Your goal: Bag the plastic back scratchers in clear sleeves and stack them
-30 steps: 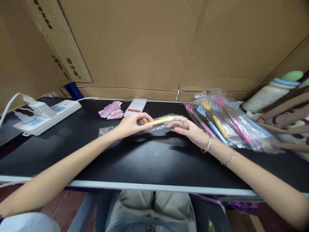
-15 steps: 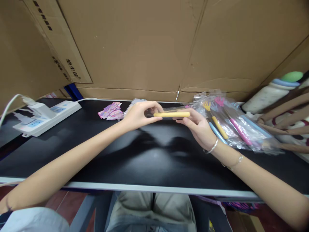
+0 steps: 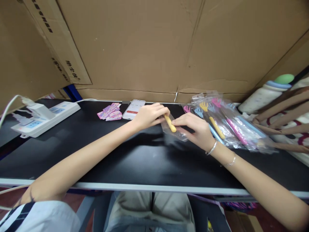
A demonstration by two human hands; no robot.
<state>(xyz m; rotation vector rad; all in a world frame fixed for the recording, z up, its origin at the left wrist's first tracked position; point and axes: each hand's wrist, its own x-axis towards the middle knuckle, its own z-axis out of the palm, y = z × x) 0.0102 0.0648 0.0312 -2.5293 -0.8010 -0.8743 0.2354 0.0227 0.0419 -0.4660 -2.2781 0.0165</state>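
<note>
My left hand (image 3: pixel 151 115) is closed around a yellow-handled back scratcher (image 3: pixel 171 124) at the middle of the black table. The handle slants toward me; the scratcher's other end is hidden behind my left fingers. A clear plastic bag (image 3: pixel 181 135) lies around and under the handle. My right hand (image 3: pixel 196 127) pinches the bag beside the handle, its fingertips touching or nearly touching the yellow grip. Just right of that hand is a pile of bagged back scratchers (image 3: pixel 238 129) in pink, yellow and blue with hand-shaped heads.
Small pink and purple printed cards (image 3: pixel 110 112) lie left of a phone (image 3: pixel 132 109). A white power strip (image 3: pixel 48 117) with plugs stands at the left. On the right are a white bottle (image 3: pixel 264 95) and a bag with brown straps (image 3: pixel 285 119). Cardboard (image 3: pixel 145 48) walls the back.
The yellow handle has turned from level to slanting toward me and come lower. My left hand moved right, uncovering the phone. The plastic bag now shows below the handle.
</note>
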